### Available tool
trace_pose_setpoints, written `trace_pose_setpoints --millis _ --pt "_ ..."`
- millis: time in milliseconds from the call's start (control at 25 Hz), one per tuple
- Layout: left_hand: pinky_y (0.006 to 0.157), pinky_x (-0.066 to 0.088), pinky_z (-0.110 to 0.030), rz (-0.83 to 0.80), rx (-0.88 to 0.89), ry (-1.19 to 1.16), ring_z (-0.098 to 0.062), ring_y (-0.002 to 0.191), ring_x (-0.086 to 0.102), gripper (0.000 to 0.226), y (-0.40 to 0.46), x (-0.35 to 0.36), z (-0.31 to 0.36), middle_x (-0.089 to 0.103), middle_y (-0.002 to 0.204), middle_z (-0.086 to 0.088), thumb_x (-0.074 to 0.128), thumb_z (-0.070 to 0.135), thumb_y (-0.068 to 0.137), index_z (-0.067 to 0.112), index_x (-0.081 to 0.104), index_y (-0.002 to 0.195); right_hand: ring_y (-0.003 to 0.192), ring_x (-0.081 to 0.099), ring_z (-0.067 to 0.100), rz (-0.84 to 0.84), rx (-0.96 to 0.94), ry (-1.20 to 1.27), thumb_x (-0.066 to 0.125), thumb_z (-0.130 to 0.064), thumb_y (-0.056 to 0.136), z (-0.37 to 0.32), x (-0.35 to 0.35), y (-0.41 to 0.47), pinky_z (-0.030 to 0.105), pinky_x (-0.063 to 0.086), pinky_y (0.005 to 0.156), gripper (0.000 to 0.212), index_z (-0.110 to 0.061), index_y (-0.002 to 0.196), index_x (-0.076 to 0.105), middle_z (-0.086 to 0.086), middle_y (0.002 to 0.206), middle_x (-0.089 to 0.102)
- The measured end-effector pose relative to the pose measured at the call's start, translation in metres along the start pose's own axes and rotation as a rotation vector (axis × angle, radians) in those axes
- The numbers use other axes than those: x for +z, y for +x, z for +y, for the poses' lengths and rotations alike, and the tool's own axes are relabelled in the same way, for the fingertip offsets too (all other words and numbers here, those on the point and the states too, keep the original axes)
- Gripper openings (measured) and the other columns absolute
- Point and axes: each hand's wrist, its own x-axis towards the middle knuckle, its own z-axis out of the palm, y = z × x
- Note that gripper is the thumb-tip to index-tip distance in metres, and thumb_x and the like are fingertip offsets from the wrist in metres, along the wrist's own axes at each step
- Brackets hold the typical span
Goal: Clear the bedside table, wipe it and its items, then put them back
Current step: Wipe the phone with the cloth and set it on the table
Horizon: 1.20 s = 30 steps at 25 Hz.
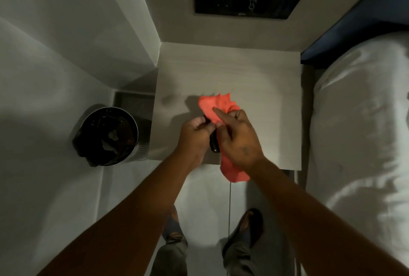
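Cloth (223, 107), orange-red, is pinched in the right hand (239, 138) and wraps a small dark object (214, 146) gripped by the left hand (194, 134), both above the pale surface (254, 72), with a bin (108, 136) left and bed (358, 121) right.

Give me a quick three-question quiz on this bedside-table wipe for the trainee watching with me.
1. True or false: the bedside table top has items standing on it.
2. Which hand presses the orange cloth on the small dark object? A) left hand B) right hand
3. What stands on the floor on the table's left side?

Key
1. False: its top is bare; both hands work above it.
2. B: the right hand holds the cloth, while the left hand grips the object. What the object is cannot be told.
3. A round bin with a black liner.
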Motion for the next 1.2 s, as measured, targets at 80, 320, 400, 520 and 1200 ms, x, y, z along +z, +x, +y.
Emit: trace_pose_setpoints --millis 80,320,400,520,1200 --pt "0.085 0.055 -0.042 -0.029 -0.016 0.036 -0.029 0.087 0.068 0.019 -0.005 0.005 -0.008 0.072 0.095 -0.019 0.056 0.0 0.095 0.007 0.071 0.103 0.089 0.058 0.021 0.083 0.077 -0.045 0.048 -0.022 0.097 0.004 -0.01 0.018 0.035 0.053 0.083 0.044 -0.027 0.14 0.057 0.005 0.11 0.05" --pt "0.068 0.059 -0.029 0.023 0.016 0.17 -0.006 0.062 0.07 0.019 0.035 -0.014 0.007 0.071 0.081 -0.006 0.057 -0.006 0.092 -0.003 0.068 0.107 0.088 0.059 0.022 -0.085 0.259 0.008 0.055 -0.051 0.097 0.022 0.007 -0.038 0.034 0.047 0.077 0.034 -0.024 0.117 0.05 -0.007 0.092 0.06" --pt "0.073 0.062 -0.031 0.069 0.037 0.242 -0.008 0.066 0.07 0.02 0.054 -0.031 0.021 0.067 0.085 -0.009 0.058 -0.002 0.094 0.0 0.065 0.113 0.091 0.06 0.026 -0.028 0.291 -0.019 0.053 -0.056 0.096 0.036 0.003 -0.032 0.038 0.045 0.076 0.041 -0.021 0.115 0.048 -0.001 0.097 0.062" --pt "0.093 0.056 -0.054 0.17 0.002 0.278 -0.031 0.094 0.065 0.026 0.086 -0.054 0.046 0.063 0.102 -0.017 0.06 0.002 0.095 -0.004 0.062 0.119 0.104 0.06 0.033 0.042 0.351 0.006 0.051 -0.049 0.099 0.036 0.003 -0.009 0.04 0.043 0.084 0.039 -0.02 0.125 0.048 0.006 0.114 0.061" --pt "0.098 0.053 -0.046 0.336 0.193 0.978 -0.036 0.117 0.062 0.033 0.111 -0.061 0.052 0.063 0.125 -0.018 0.062 0.022 0.094 0.006 0.057 0.122 0.121 0.043 0.04 0.026 0.186 -0.5 0.046 -0.044 0.096 0.045 0.019 0.043 0.047 0.041 0.097 0.055 -0.027 0.148 0.039 0.017 0.137 0.043"
